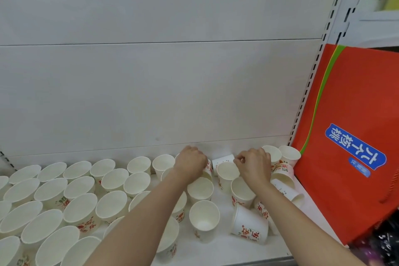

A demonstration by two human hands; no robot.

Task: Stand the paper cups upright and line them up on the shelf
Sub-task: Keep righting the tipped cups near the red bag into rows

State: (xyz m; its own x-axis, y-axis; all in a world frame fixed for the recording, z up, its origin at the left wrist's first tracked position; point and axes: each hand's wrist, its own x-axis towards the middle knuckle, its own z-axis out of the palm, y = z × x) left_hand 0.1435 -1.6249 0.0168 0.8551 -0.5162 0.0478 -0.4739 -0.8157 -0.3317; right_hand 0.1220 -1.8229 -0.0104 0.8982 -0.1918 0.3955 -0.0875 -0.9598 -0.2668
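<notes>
Several white paper cups with red print stand upright in rows on the white shelf, filling its left half, such as one cup near the front. At the back, my left hand grips a tilted cup by its side. My right hand has its fingers curled at the rim of an upright cup. A cup lies on its side between the hands. Another lies tipped over near the front right, and more lie tumbled under my right forearm.
A red gift bag with a blue label leans against the shelf's right end. The white back panel rises behind the cups, with a slotted upright at the right. Bare shelf surface shows at the front between the upright rows and the bag.
</notes>
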